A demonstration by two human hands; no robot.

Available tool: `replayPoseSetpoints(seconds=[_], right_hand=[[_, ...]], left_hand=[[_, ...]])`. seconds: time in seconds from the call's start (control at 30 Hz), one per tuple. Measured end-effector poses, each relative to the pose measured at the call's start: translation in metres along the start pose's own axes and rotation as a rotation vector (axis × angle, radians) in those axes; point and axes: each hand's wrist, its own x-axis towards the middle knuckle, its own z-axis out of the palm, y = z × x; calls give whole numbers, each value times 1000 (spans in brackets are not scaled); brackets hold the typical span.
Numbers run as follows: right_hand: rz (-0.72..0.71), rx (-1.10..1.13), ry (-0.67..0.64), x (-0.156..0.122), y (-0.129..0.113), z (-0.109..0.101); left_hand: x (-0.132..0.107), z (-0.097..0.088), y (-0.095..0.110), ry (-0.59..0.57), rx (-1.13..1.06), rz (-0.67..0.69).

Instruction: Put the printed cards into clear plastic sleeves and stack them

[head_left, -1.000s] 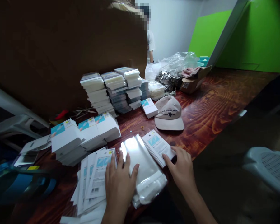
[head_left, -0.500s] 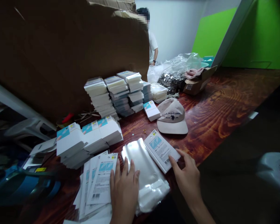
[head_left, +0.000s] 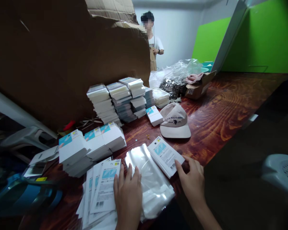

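Note:
My left hand (head_left: 129, 195) lies with its fingers stretched out over the left side of a pile of clear plastic sleeves (head_left: 150, 182). Its outer edge meets a fanned group of white and blue printed cards (head_left: 104, 188). To the right of the sleeves is a neat stack of similar cards (head_left: 164, 156), barcode and print facing up. My right hand (head_left: 192, 179) grips the near right corner of this stack, thumb on the top card and fingers at the side edge. The undersides of both hands are hidden.
White card blocks (head_left: 105, 139) stand at left, with taller stacks (head_left: 103, 102) behind. A beige cap (head_left: 175, 121), a small card stack (head_left: 155, 115) and an open carton (head_left: 199, 86) sit farther back. A cardboard sheet (head_left: 69, 60) rises behind; a person (head_left: 156, 44) stands beyond. A stool (head_left: 282, 172) is at right.
My view has shifted slightly. Both hands stay almost in place on the sleeves and the card stack. The person in the background has come further into view, with a hand now raised.

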Motion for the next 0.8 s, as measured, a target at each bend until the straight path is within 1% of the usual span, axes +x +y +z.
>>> replayPoseSetpoints(seconds=[0.1,0.13,0.2,0.27,0.37,0.4,0.47,0.53,0.57,0.6,0.63,0.7,0.8], right_hand=[[62,78,6,-1,-3,-1],[97,121,-7,-2,-5,-3],[174,237,-58,-3,-9,-7],[241,371,-116,-4,-14,-16],[334,548,-201,-6,-18,-35],[392,617,-265,-8,-19,-42],[536,747,-488,-12,-19,-54],[620,779,-718,-17,-18,-60],[626,762,-774,-19,-17,-61],[621,748,-785,-21,-17,-60],[611,739,-758,-23,-18,-58],[586,722,-658,-25,-21,-54],[543,688,-581,-26,-29,-49]], left_hand=[[1,-2,-3,80,-80,15],[1,-3,-5,117,-142,14],[0,-9,-8,192,-345,-13],[-2,-18,-10,218,-606,-96],[-4,-35,-5,204,-949,-308],[-4,-40,-2,200,-1055,-374],[-5,-49,5,199,-1271,-465],[-5,-54,11,176,-1453,-511],[-6,-56,12,157,-1520,-531],[-7,-57,14,134,-1581,-552],[-8,-57,14,103,-1635,-575],[-10,-55,13,47,-1731,-629],[-14,-51,9,33,-1865,-718]])
